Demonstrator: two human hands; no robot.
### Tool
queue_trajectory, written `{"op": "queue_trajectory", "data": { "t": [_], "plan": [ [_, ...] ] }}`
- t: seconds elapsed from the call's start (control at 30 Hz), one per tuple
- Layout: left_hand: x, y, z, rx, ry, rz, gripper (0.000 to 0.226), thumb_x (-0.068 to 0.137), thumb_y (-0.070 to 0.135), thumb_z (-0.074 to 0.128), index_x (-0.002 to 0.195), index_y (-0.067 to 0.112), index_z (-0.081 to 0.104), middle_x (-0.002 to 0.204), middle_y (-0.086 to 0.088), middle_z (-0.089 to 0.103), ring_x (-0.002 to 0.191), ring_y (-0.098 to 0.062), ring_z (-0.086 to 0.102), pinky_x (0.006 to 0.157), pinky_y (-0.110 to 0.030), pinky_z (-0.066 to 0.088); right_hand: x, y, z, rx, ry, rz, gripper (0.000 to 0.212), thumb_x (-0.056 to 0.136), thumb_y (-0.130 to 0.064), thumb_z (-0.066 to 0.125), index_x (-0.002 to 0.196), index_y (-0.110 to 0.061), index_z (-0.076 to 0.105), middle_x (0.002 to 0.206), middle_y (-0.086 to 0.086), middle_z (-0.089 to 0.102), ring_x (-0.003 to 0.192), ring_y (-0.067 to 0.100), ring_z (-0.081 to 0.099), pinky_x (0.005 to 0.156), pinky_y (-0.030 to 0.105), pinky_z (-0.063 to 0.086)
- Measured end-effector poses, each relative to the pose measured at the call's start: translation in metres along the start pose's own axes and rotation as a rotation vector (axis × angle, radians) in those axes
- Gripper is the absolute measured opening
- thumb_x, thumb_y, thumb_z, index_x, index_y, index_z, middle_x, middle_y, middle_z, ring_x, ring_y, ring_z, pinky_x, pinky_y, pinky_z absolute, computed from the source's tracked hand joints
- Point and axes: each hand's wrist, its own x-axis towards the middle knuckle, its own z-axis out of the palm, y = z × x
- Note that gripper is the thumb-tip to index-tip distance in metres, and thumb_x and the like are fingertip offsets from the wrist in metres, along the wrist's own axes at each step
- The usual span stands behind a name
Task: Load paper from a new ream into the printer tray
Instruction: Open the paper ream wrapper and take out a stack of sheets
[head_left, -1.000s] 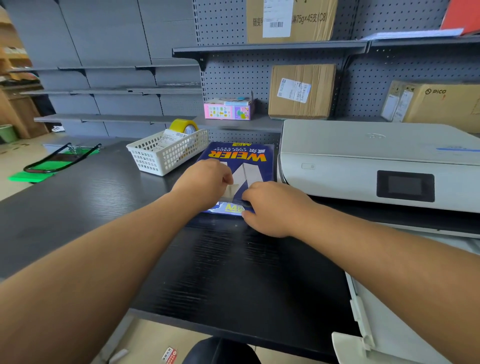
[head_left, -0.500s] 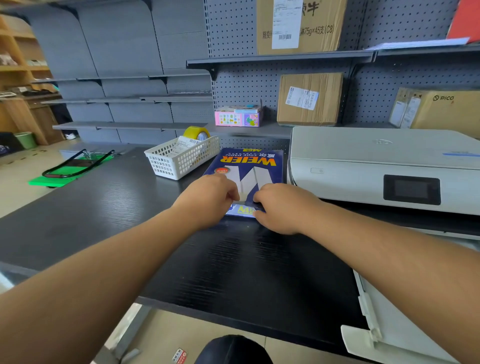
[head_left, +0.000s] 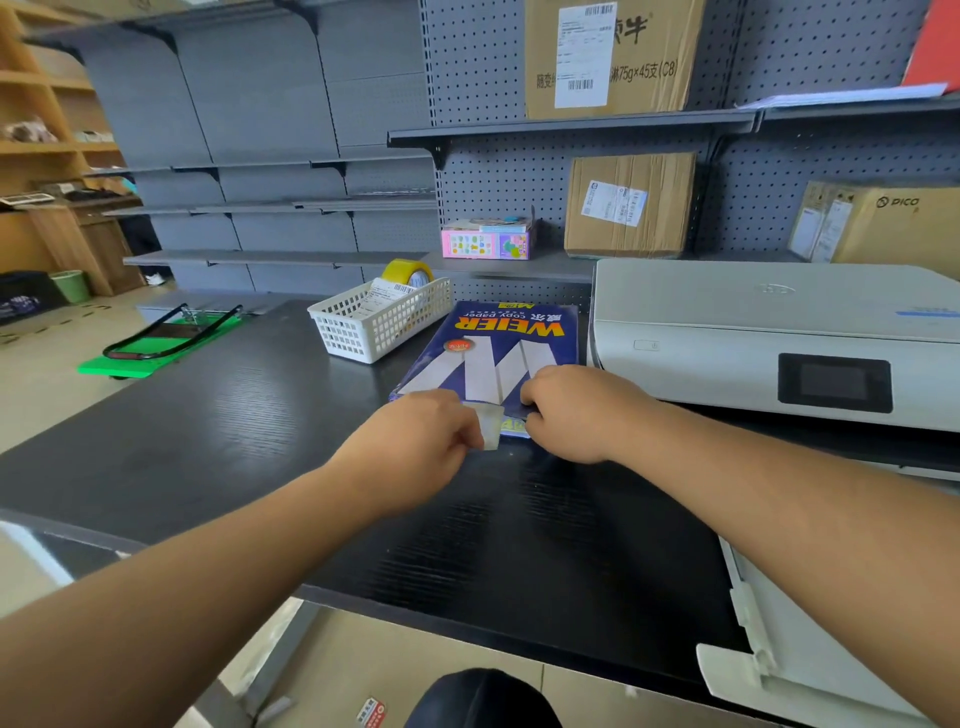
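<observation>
One blue ream (head_left: 493, 358) lies flat on the bench (head_left: 218, 426), its long axis running away from me, just left of the printer (head_left: 753, 332). My left hand (head_left: 415, 447) pinches a loosened wrapper flap (head_left: 490, 426) at the near end; my right hand (head_left: 576, 410), curled closed, presses beside it.

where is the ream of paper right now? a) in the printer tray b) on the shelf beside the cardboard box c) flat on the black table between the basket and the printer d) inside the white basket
c: the blue ream lies flat on the black table, with the white basket to its left and the printer to its right.
</observation>
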Motion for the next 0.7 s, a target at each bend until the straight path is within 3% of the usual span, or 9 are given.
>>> {"op": "queue_trajectory", "data": {
  "t": [0.2, 0.3, 0.4, 0.5, 0.7],
  "plan": [
    [-0.019, 0.004, -0.005, 0.027, -0.066, 0.030, 0.022, 0.091, 0.019, 0.055, 0.099, 0.029, 0.073, 0.099, 0.011, 0.064, 0.094, -0.011, 0.060, 0.082, -0.023, 0.046, 0.004, -0.001, -0.001, -0.059, 0.038, -0.009, 0.028, 0.092, -0.037, 0.045, 0.099, -0.020, 0.065, 0.101, 0.002, 0.061, 0.086, 0.027, 0.059, 0.070, 0.041, 0.055],
    [-0.029, 0.011, -0.003, 0.047, -0.076, 0.065, 0.022, 0.091, 0.020, 0.054, 0.098, 0.030, 0.072, 0.101, 0.010, 0.065, 0.094, -0.013, 0.061, 0.082, -0.027, 0.050, 0.005, -0.002, 0.001, -0.085, 0.057, -0.026, 0.027, 0.091, -0.040, 0.047, 0.095, -0.019, 0.064, 0.097, 0.002, 0.060, 0.085, 0.026, 0.058, 0.069, 0.042, 0.056],
    [-0.037, 0.015, 0.000, 0.077, -0.091, 0.089, 0.025, 0.089, 0.020, 0.051, 0.100, 0.029, 0.072, 0.102, 0.009, 0.065, 0.094, -0.016, 0.062, 0.083, -0.032, 0.051, 0.004, -0.003, 0.003, -0.084, 0.084, -0.078, 0.026, 0.088, -0.041, 0.054, 0.104, -0.022, 0.063, 0.103, -0.001, 0.060, 0.096, 0.024, 0.056, 0.071, 0.040, 0.054],
    [-0.043, 0.013, 0.003, 0.102, -0.107, 0.083, 0.027, 0.091, 0.022, 0.049, 0.105, 0.031, 0.071, 0.105, 0.009, 0.063, 0.097, -0.015, 0.061, 0.082, -0.028, 0.048, 0.003, -0.007, 0.006, -0.128, 0.100, -0.144, 0.037, 0.084, -0.044, 0.062, 0.115, -0.024, 0.059, 0.115, -0.002, 0.059, 0.106, 0.024, 0.054, 0.076, 0.040, 0.053],
    [-0.052, 0.008, 0.012, 0.039, -0.133, 0.062, 0.028, 0.091, 0.020, 0.048, 0.106, 0.030, 0.071, 0.100, 0.011, 0.059, 0.099, -0.011, 0.057, 0.083, -0.025, 0.046, 0.007, -0.011, 0.019, -0.286, 0.204, -0.216, 0.043, 0.078, -0.033, 0.069, 0.116, -0.020, 0.054, 0.114, 0.002, 0.058, 0.101, 0.027, 0.055, 0.071, 0.038, 0.047]
  ]
}}
